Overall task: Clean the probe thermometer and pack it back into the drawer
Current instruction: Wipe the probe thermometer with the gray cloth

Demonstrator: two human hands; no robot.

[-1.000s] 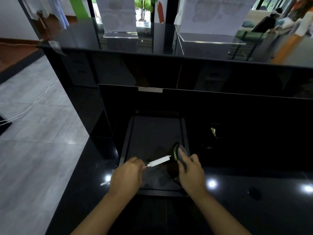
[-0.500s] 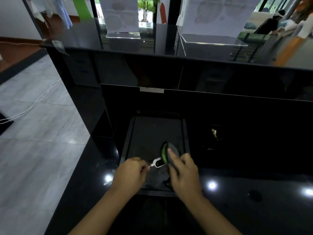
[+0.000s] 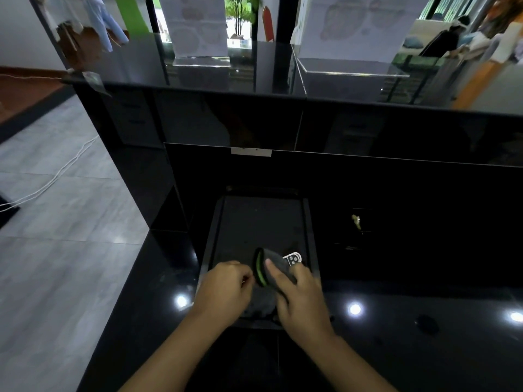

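Left hand (image 3: 226, 290) pinching probe tip, right hand (image 3: 300, 295) gripping sponge (image 3: 271, 268) around thermometer (image 3: 293, 260), between both.

A glossy black reception counter (image 3: 396, 321), clear acrylic sign stands (image 3: 351, 35) on its far ledge and a lounge beyond suggest an office lobby.

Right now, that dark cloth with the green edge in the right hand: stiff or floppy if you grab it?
Probably floppy: the cloth folds over the thermometer under the right hand, and bunches loosely below. Likely light, since a few fingers pinch it. The green edge looks a bit firmer.
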